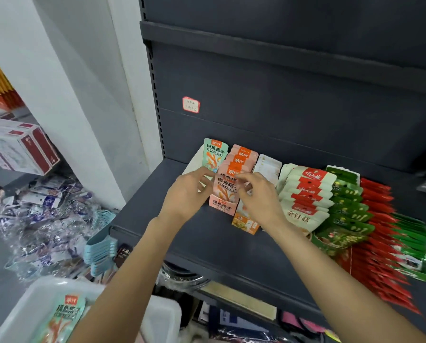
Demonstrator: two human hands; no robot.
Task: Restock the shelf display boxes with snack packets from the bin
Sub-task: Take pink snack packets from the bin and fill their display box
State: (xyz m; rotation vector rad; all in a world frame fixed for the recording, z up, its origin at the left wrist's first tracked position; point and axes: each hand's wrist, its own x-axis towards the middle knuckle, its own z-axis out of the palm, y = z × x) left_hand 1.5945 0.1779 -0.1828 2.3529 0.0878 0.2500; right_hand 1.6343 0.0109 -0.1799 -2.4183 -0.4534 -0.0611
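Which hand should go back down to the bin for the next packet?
Left, probably. The white bin with a green packet sits low on the person's left, under the left forearm. The left hand only steadies the pink packet; the right hand is farther away and would reach across.

Both bare arms are stretched forward; the left hand (187, 191) and right hand (259, 194) are held close together, fingers curled inward.

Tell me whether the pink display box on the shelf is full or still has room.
Nearly full. The pink display box holds a tight upright row of pink packets from front to back; both hands, left hand and right hand, grip the front ones.
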